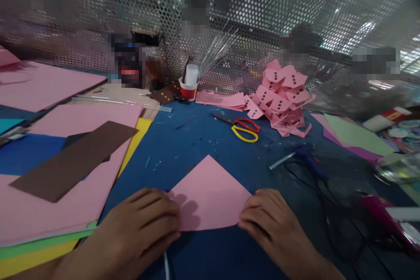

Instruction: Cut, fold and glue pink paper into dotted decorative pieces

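Observation:
A pink sheet (213, 192), with a pointed corner facing away from me and a slightly curved near edge, lies on the blue table. My left hand (144, 223) grips its left side, fingers curled together over the edge. On the opposite side, my right hand (272, 223) pinches the right corner between thumb and fingers. The undersides of both grips are hidden. A thin white stick (166, 264) shows just below my left hand. Beyond the sheet lie scissors (241, 127) with one red and one yellow handle loop.
Stacked pink sheets (121, 116) and a brown strip (75, 157) cover the left. A blue glue gun (308, 157) with a trailing cord lies right, near a magenta tool (383, 216). Behind stand a heap of pink cut-outs (282, 96) and a red-and-white cup (188, 89).

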Tool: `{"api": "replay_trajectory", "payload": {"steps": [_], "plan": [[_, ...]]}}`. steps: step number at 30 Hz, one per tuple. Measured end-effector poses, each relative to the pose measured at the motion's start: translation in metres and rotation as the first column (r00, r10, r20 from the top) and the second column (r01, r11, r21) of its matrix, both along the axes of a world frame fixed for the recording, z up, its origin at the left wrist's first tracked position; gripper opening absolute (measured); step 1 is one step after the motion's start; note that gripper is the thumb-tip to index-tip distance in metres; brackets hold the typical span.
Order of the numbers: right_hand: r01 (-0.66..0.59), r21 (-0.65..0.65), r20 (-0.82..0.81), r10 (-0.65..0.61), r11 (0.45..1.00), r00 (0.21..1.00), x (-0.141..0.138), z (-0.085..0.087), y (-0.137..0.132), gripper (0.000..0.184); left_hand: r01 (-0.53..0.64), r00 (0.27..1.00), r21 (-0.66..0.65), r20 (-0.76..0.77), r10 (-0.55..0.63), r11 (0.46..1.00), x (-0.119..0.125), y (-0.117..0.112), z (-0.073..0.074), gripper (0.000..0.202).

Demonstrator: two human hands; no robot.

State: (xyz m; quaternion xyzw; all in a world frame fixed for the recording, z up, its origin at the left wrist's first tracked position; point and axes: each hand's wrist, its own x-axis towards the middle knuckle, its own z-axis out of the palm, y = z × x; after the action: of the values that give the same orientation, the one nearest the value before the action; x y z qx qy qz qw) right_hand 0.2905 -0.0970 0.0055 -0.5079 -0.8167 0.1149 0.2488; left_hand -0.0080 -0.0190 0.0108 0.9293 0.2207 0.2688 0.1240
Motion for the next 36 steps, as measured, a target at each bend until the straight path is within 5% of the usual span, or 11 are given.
{"api": "replay_trajectory", "payload": {"steps": [11, 36], "plan": [[0.017, 0.005, 0.038, -0.017, 1.000, 0.999, 0.003, 0.000, -0.002, 0.005, -0.050, 0.996, -0.147, -0.085, 0.038, 0.988, -0.005, -0.003, 0.001, 0.010], [0.115, -0.055, -0.068, -0.119, 0.992, 0.991, -0.002, -0.001, 0.002, 0.006, -0.174, 0.980, -0.073, -0.107, 0.165, 0.982, -0.005, 0.001, -0.010, 0.023]]}}
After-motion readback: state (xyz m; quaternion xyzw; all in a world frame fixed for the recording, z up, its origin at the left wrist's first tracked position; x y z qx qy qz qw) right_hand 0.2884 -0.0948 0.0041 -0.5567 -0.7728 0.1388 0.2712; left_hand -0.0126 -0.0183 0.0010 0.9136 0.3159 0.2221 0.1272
